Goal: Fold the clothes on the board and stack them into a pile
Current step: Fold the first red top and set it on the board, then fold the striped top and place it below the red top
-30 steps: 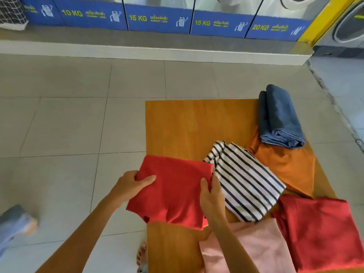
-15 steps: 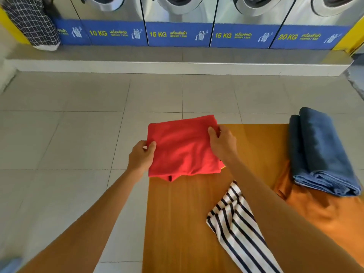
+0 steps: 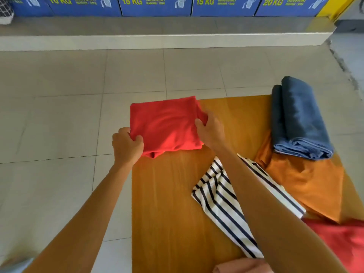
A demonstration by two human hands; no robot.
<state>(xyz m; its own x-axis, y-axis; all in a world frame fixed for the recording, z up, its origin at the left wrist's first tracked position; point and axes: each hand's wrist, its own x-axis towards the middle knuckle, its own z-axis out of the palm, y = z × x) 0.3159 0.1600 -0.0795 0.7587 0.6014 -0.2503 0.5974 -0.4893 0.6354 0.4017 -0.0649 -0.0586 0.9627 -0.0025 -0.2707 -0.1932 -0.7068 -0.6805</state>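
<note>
A folded red garment (image 3: 167,125) lies at the far left corner of the orange wooden board (image 3: 173,203). My left hand (image 3: 127,147) grips its near left corner and my right hand (image 3: 210,130) pinches its right edge. A black-and-white striped shirt (image 3: 220,205) lies loose under my right forearm. An orange garment (image 3: 307,182) is spread to the right, with a folded blue garment (image 3: 299,119) resting on its far end. Another red garment (image 3: 342,241) and a pink one (image 3: 242,266) show at the near edge.
The board lies on a grey tiled floor (image 3: 59,115). A raised concrete step (image 3: 157,38) runs along the back, under blue panels marked 10, 15 and 20 KG (image 3: 155,4). A checked cloth (image 3: 5,10) hangs at the far left.
Both hands carried the folded red garment from the board's near middle to its far left corner. My view tilted down a little in the last half second.
</note>
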